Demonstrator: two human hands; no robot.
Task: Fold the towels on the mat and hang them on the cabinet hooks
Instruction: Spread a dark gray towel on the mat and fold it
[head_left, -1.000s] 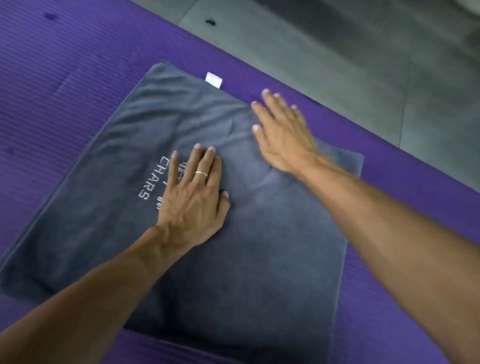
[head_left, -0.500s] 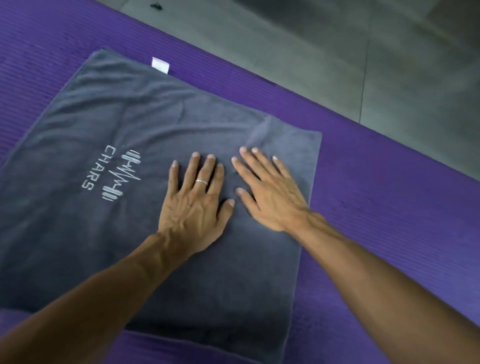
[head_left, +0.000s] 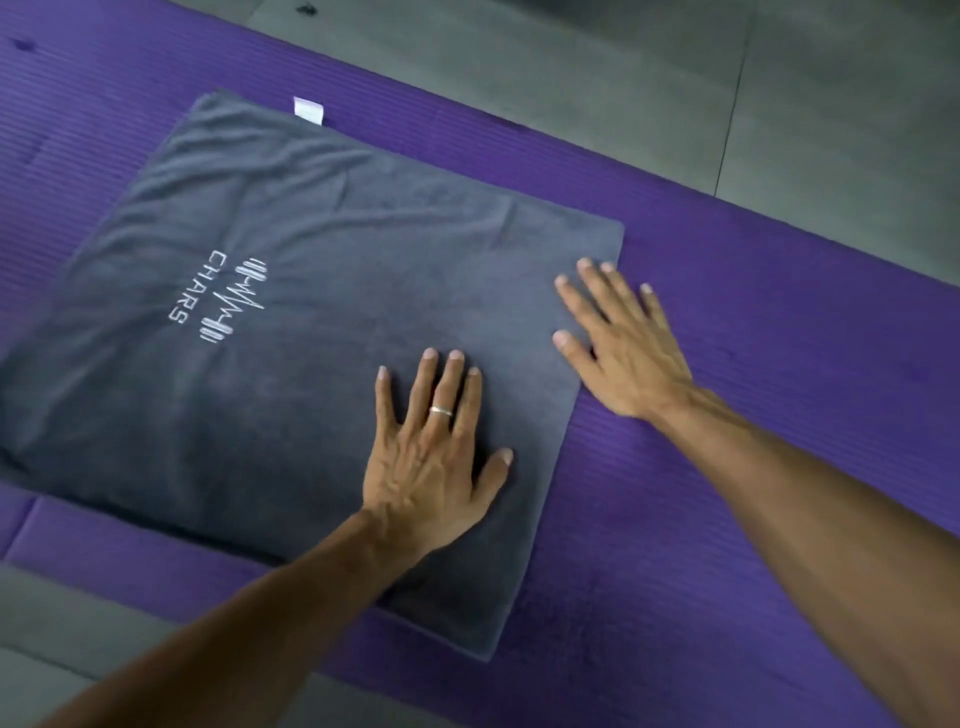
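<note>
Your right hand (head_left: 628, 348) has slid outward since a moment ago, from beside the left hand (head_left: 431, 457) to the towel's right edge, where its fingers now spread half on the cloth and half on the mat (head_left: 779, 415). Your left hand has barely shifted; it lies flat, fingers straight and slightly fanned, pressing the towel (head_left: 322, 322) near its right side. Neither hand grips anything; both are open palms on the fabric.

That grey towel lies folded on the purple mat, logo (head_left: 218, 296) up, a white tag (head_left: 308, 110) poking out at the far edge. Faint creases run across its far half.

You seem to be smoothing the fold. Do it well by keeping the left palm as an anchor while the right sweeps off the edge, so the layers do not creep. Then work the far half, where the wrinkles remain, stroking from the middle outward. Check that the right edges line up before the next fold; a skewed stack will likely hang unevenly on a hook. No cabinet or hooks show here.
</note>
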